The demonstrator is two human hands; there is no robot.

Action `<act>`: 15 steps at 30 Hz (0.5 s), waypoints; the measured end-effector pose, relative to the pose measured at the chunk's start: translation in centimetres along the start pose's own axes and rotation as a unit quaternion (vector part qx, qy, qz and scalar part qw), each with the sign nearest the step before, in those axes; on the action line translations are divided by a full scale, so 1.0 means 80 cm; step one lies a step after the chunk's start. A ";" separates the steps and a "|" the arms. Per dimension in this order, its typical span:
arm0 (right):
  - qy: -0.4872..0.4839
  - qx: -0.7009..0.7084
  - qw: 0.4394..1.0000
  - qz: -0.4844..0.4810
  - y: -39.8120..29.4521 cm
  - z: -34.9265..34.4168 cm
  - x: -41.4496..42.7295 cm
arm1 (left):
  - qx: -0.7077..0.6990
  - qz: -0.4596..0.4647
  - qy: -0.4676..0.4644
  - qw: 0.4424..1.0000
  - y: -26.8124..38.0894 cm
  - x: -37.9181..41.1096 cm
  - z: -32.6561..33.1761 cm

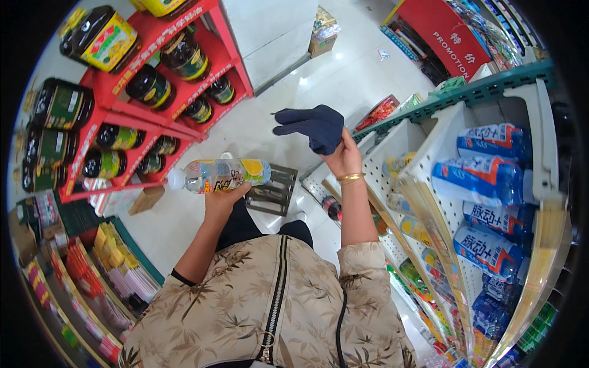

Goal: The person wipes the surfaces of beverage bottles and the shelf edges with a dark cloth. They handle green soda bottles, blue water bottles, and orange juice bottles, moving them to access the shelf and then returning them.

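My left hand [221,202] is wrapped around a clear plastic drink bottle [221,177] with a white cap and a label showing a yellow lemon. The bottle lies nearly level, its cap pointing left. In my right hand [346,158] is a bunched dark navy cloth [315,124], with two narrow folds sticking out to the left. Part of the right fingers is hidden behind the cloth. The right forearm passes close to the side of a white drink shelf [416,138].
Blue-labelled drink bottles [478,179] fill the right shelf. A red display rack [170,117] with large dark oil bottles stands left. Below my hands, a dark slatted stand [276,191] sits on the tiled floor [248,129]. Packaged goods [115,257] occupy the lower-left shelves.
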State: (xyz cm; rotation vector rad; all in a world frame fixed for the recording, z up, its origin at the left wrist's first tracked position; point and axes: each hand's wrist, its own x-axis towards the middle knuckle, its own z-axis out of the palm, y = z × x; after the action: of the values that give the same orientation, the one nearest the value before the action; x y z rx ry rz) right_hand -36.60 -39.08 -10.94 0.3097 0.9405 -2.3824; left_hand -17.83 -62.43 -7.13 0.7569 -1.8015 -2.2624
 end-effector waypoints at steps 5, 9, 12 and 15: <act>0.070 0.015 0.997 -0.002 0.054 0.010 0.062 | 0.050 0.002 -0.102 0.993 0.013 0.130 -0.078; 0.152 0.056 0.987 -0.008 0.101 0.056 0.089 | 0.108 0.003 -0.214 0.971 0.048 0.235 -0.116; 0.115 0.166 0.978 -0.057 0.097 0.089 0.077 | 0.155 0.010 -0.274 0.949 0.080 0.297 -0.125; 0.165 0.187 0.962 -0.112 0.097 0.111 0.061 | 0.130 0.028 -0.304 0.943 0.091 0.334 -0.123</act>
State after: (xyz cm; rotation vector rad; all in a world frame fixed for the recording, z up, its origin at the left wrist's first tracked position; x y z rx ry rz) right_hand -36.26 -51.83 -10.74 0.8034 0.6849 -2.7710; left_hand -37.58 -84.05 -9.50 0.0063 -2.3736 -2.4165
